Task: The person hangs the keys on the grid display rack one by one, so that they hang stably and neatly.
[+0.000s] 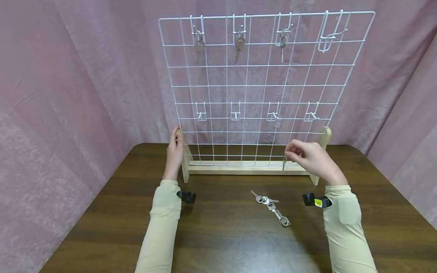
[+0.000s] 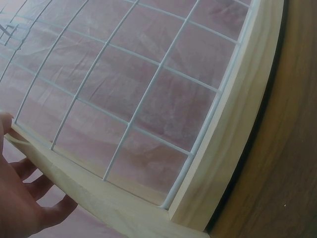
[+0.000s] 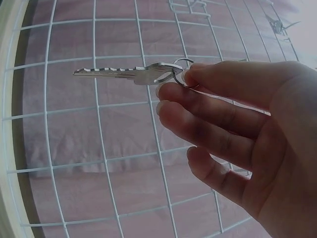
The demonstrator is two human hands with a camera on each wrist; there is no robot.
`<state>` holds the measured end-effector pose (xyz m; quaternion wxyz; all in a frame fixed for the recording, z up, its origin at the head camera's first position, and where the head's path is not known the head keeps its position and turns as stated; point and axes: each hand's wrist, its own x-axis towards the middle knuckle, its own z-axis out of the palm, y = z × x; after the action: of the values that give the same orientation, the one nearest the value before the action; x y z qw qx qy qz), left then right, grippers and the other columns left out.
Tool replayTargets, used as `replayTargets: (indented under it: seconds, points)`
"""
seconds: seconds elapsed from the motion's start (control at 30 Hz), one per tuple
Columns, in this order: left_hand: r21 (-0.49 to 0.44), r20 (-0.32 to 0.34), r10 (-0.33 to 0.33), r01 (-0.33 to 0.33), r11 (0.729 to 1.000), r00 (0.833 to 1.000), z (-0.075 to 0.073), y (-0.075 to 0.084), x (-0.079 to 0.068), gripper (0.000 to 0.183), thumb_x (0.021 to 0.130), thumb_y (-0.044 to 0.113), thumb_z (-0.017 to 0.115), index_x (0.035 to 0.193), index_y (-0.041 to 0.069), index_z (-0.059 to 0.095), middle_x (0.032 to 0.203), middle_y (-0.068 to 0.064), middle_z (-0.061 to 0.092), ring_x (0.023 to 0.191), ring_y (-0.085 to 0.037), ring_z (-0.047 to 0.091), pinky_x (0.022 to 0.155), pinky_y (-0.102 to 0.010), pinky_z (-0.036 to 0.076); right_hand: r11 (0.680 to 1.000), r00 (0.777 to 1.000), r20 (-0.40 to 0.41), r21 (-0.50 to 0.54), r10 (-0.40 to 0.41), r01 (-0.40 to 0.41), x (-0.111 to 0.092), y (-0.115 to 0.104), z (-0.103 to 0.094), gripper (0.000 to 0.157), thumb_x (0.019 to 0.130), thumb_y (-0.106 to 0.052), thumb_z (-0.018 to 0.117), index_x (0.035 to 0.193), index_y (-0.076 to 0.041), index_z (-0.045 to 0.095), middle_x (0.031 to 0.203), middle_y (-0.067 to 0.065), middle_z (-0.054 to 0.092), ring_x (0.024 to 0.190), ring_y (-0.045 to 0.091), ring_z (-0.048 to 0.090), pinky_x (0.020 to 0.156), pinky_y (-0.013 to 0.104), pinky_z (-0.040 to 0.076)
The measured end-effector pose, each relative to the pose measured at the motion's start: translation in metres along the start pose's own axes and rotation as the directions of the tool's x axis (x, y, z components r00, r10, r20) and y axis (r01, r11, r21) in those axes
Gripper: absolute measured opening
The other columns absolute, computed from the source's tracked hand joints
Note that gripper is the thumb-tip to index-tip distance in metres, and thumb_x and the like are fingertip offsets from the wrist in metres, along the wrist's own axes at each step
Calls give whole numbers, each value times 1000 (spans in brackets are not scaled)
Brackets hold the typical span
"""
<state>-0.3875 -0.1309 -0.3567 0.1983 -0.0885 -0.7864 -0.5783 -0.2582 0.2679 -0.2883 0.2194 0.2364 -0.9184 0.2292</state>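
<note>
My right hand [image 1: 312, 159] pinches the split ring [image 3: 174, 74] of a silver key [image 3: 148, 74] between thumb and fingertips, in front of the lower right of a white wire grid [image 1: 246, 86]. Down from the ring hangs the key in the head view; its toothed blade shows in the right wrist view. My left hand [image 1: 175, 151] grips the top of the stand's left wooden upright [image 1: 186, 167], fingers round the wood in the left wrist view. Several loose keys [image 1: 271, 207] with rings lie on the table before the stand.
Three keys hang on the upper hooks, among them a key at the left [image 1: 199, 44]; a fourth hook [image 1: 327, 41] is at the right. A lower row holds several small hooks, one at the right [image 1: 311, 115]. Pink curtain [image 1: 85, 94] surrounds the brown table [image 1: 218, 242].
</note>
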Motion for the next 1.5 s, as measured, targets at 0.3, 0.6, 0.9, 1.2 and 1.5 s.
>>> replayTargets:
  seconds: [0.3, 0.6, 0.9, 1.2, 1.5]
  points:
    - [6, 9, -12, 12, 1000, 1000, 1, 1, -1, 53, 103, 49, 34, 151, 28, 30, 146, -18, 47, 131, -38, 47, 106, -58, 36, 999, 1000, -5, -38, -13, 13, -2, -2, -5, 4, 90, -7, 68, 91, -11, 67, 73, -5, 65, 60, 0, 45, 56, 21, 39]
    - [28, -5, -9, 9, 1000, 1000, -1, 4, -3, 50, 104, 47, 34, 150, 28, 31, 144, -19, 48, 123, -39, 50, 102, -58, 38, 996, 1000, -17, -90, 19, -20, -6, -8, -13, 7, 90, -8, 67, 93, -14, 67, 77, -3, 68, 64, 3, 51, 59, 23, 43]
    - [22, -15, -3, 3, 1000, 1000, -1, 3, -2, 50, 103, 48, 35, 149, 28, 33, 142, -19, 50, 121, -37, 51, 102, -57, 38, 990, 980, -200, -144, -21, -8, -11, 0, -34, 10, 86, -1, 69, 91, -9, 68, 71, 1, 68, 61, -5, 49, 56, 15, 40]
    - [13, -5, -12, 12, 1000, 1000, 3, -1, -1, 52, 103, 50, 34, 150, 27, 32, 148, -18, 45, 129, -39, 48, 105, -58, 37, 986, 959, -281, -149, 31, -75, -4, -1, -69, 9, 88, -1, 67, 94, -7, 70, 75, 7, 70, 61, -16, 42, 58, 9, 35]
    - [-7, -12, -22, 22, 1000, 1000, 2, 2, -1, 50, 103, 48, 34, 150, 29, 33, 151, -16, 42, 129, -38, 47, 106, -57, 36, 994, 933, -359, -89, 25, -61, 15, -10, -104, 9, 88, 0, 66, 95, -3, 71, 76, -45, 48, 63, -22, 46, 62, 4, 36]
